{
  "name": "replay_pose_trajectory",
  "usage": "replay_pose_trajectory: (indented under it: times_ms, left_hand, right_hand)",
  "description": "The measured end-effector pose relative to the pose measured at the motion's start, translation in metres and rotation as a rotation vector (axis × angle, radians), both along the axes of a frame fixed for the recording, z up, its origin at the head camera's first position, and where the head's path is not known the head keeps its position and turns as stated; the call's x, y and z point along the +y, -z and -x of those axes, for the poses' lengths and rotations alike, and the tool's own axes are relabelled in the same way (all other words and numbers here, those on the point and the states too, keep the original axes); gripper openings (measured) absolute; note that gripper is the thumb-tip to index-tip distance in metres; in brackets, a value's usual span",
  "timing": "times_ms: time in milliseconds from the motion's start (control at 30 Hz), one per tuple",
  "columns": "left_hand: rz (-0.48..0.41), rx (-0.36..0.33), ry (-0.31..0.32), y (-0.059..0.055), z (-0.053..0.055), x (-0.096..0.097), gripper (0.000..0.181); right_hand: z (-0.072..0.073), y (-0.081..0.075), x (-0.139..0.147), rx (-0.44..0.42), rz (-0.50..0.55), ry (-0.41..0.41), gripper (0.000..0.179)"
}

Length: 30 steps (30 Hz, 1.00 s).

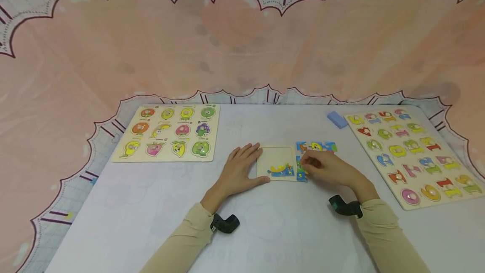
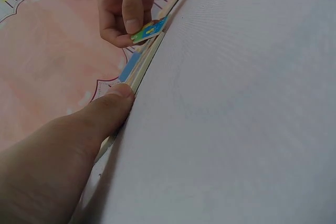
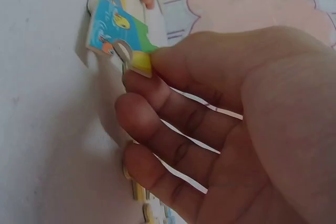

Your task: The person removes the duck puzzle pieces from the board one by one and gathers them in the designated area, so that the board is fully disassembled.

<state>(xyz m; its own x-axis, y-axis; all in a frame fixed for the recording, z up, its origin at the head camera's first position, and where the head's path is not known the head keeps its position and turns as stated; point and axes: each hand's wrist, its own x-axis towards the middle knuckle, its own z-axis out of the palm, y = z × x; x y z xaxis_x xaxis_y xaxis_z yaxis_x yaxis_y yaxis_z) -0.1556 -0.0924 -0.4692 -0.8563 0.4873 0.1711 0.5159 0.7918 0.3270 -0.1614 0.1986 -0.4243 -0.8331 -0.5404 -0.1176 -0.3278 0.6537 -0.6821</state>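
Observation:
My right hand (image 1: 329,167) pinches a jigsaw piece (image 3: 122,27) between thumb and forefinger. The piece is blue and green with a small yellow duck printed on it. It is held at the right edge of a square wooden puzzle tray (image 1: 275,155). Inside the tray, a blue and yellow piece (image 1: 281,171) lies at the lower right corner. My left hand (image 1: 239,169) rests on the tray's left side with its fingers spread, the thumb (image 2: 113,106) against the near edge. Colourful pieces (image 1: 316,144) lie right of the tray, partly hidden by my right hand.
A fruit peg board (image 1: 178,157) lies at the back left of the white table (image 1: 242,239). At the right is a number peg board (image 1: 382,167), with a blue block (image 1: 337,119) by its upper left corner. Patterned cloth hangs behind.

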Motion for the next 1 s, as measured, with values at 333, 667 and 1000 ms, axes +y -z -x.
replay_pose_trajectory:
  times_ms: [333, 667, 1000]
  left_hand:
    - [-0.005, 0.007, 0.001, 0.0006, 0.0002, 0.0001, 0.087]
    - [-0.017, 0.015, 0.005, 0.0020, 0.0006, -0.0003, 0.087]
    - [0.002, -0.002, 0.002, 0.0020, 0.0013, 0.0002, 0.087]
  right_hand:
    - [0.0013, 0.0024, 0.0060, 0.023, -0.020, -0.027, 0.009]
    - [0.0018, 0.0048, 0.0023, 0.080, -0.030, -0.046, 0.006]
    - [0.0007, 0.0034, -0.0001, 0.118, -0.046, -0.048, 0.005]
